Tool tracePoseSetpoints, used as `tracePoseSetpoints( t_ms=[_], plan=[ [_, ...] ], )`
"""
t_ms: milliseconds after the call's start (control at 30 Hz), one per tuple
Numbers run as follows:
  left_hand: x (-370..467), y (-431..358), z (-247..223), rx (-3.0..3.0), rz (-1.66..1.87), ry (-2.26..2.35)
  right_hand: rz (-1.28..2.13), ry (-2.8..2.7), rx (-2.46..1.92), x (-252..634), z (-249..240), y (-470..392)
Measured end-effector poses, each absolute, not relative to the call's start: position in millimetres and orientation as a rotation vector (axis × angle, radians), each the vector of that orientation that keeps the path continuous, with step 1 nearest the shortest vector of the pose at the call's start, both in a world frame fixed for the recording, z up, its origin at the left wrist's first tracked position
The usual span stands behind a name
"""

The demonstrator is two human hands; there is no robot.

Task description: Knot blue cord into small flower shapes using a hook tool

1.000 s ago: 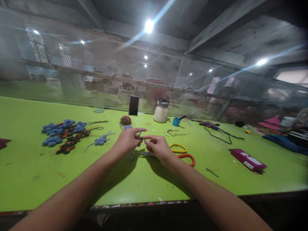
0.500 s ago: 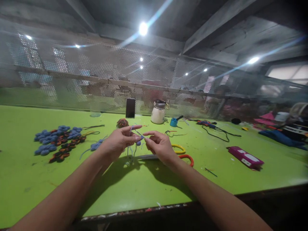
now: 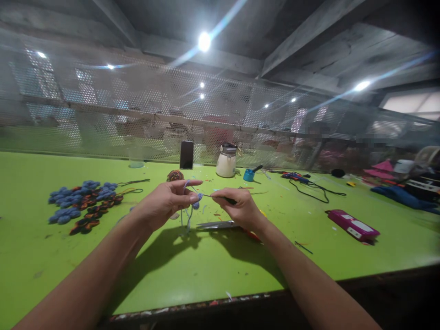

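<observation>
Between the thumb and fingers of my left hand [image 3: 165, 201] is a small blue crochet piece [image 3: 196, 205]. Blue yarn [image 3: 186, 185] runs over the raised index finger, and loose strands hang below. My right hand [image 3: 242, 207] is closed around the dark handle of a crochet hook [image 3: 229, 200]. The hook's thin shaft points left to the blue piece; whether its tip sits in a stitch is too small to tell. Beneath my right hand lie scissors [image 3: 218, 225], blades pointing left, their handles mostly hidden by the hand and wrist.
Crocheted flowers [image 3: 65, 197], blue and dark orange, lie at left. A yarn ball [image 3: 175, 175], phone [image 3: 186, 155], cream jug [image 3: 226, 164] and blue pot [image 3: 248, 175] stand farther back. A purple case [image 3: 352, 226] and cables [image 3: 309, 185] are at right. Perforated mesh [image 3: 154, 123] borders the green table.
My right hand has moved right, away from my left hand, so the hook's shaft and dark handle now show. My left hand has shifted slightly left with the blue piece.
</observation>
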State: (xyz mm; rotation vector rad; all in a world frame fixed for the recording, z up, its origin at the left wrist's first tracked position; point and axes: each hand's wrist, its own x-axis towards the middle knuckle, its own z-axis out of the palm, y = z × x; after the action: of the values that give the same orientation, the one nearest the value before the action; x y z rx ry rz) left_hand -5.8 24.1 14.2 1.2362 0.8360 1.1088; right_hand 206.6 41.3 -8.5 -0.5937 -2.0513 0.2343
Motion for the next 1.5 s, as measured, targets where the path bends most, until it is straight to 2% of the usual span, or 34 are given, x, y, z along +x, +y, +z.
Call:
tracePoseSetpoints(
  t_ms=[600,1233,1367,1500],
  plan=[
    [-8,27,13,1.218,1.077,0.786,0.337,-2.016,-0.545,209,-4,39],
    [0,25,12,1.109,1.166,0.748,1.424,-1.52,-0.688,190,-15,33],
    [1,22,12,1.213,1.192,0.801,1.509,-1.46,-0.68,187,-15,30],
    [2,23,10,1.325,1.209,0.889,1.41,-1.491,-0.727,184,-15,29]
  ],
)
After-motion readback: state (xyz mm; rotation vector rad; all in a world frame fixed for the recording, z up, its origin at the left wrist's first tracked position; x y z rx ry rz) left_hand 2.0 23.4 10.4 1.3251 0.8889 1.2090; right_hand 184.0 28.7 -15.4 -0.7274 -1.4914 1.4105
